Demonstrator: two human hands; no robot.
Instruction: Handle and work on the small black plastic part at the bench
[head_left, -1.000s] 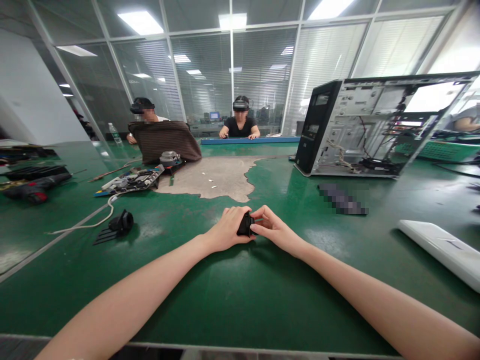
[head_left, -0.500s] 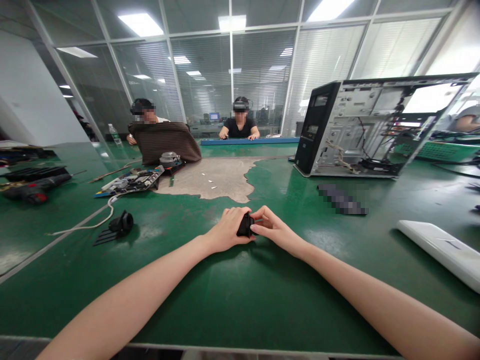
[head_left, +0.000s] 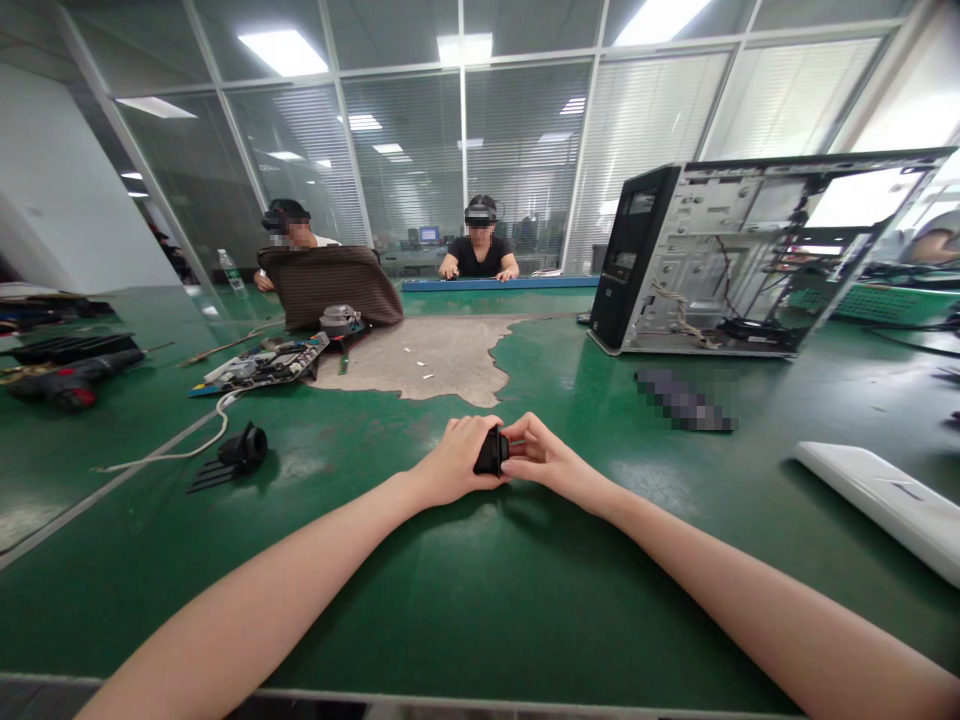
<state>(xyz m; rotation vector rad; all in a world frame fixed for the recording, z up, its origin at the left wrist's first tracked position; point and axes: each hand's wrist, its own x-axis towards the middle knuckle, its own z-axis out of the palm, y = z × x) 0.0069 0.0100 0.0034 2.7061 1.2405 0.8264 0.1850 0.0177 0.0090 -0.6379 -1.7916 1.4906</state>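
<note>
1. The left hand (head_left: 454,460) rests on the green table (head_left: 465,590) with its fingers curled and clamped on a small black part (head_left: 493,452), gripping it from the 9 o'clock side
2. The right hand (head_left: 546,458) meets it from 3 o'clock – thumb and fingertips pinched together on the same black part, so both hands touch it at once
3. The black part sits low, at the table surface or just above it, between the two hands near the middle of the view; its exact shape is hidden by the fingers
4. At 10 o'clock of the hands lies a black ducted piece (head_left: 238,450) beside a white cable (head_left: 180,448) – well apart from them
5. At 1 o'clock stands an open computer case (head_left: 720,260); at 3 o'clock, a white panel (head_left: 885,500)
</note>
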